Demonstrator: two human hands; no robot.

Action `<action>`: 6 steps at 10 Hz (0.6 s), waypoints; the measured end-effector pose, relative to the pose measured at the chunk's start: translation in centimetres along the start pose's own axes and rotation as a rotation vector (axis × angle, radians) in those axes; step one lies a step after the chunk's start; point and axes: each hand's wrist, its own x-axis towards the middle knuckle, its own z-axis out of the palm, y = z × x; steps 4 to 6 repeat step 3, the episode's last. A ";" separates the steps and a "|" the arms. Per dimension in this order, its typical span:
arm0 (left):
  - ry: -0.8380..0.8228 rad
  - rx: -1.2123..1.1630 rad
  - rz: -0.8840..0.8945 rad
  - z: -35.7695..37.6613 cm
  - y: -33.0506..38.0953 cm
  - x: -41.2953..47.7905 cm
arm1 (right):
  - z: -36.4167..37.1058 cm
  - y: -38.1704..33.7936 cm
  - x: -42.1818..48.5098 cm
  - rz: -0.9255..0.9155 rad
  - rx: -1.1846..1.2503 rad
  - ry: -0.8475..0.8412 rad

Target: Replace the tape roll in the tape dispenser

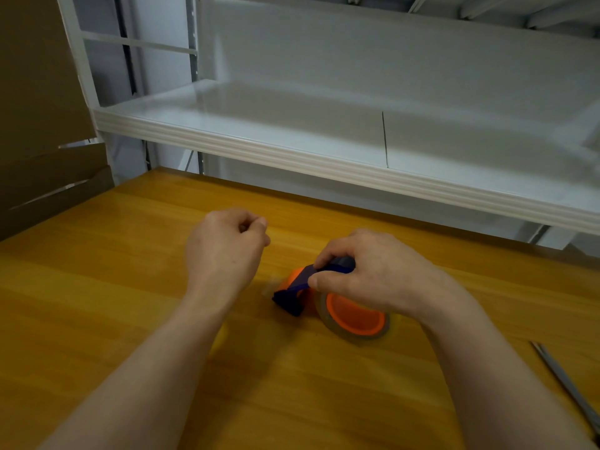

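A tape dispenser [293,295] with a dark blue frame and an orange hub rests on the wooden table [130,287]. A clear tape roll [328,323] sits around the orange hub, its open side facing me. My right hand [367,274] grips the blue top of the dispenser from above, thumb and fingers pinching the frame. My left hand [224,248] hovers to the left of the dispenser, fingers curled in a loose fist with thumb and forefinger pinched together; whether it holds a tape end I cannot tell.
A white metal shelf [292,151] overhangs the table's far edge. Brown cardboard [39,125] stands at the left. A thin metal strip [565,384] lies near the table's right edge.
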 end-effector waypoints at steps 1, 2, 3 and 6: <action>0.034 -0.083 0.001 -0.2 0.1 0.0 | -0.2 0.2 0.0 -0.017 0.012 -0.012; 0.054 -0.136 0.012 0.0 0.1 -0.2 | -0.5 0.0 -0.4 -0.006 0.013 -0.023; 0.086 -0.173 0.035 0.2 0.1 -0.3 | -0.9 0.0 -0.6 0.004 0.012 0.059; 0.086 -0.173 0.035 0.2 0.1 -0.3 | -0.9 0.0 -0.6 0.004 0.012 0.059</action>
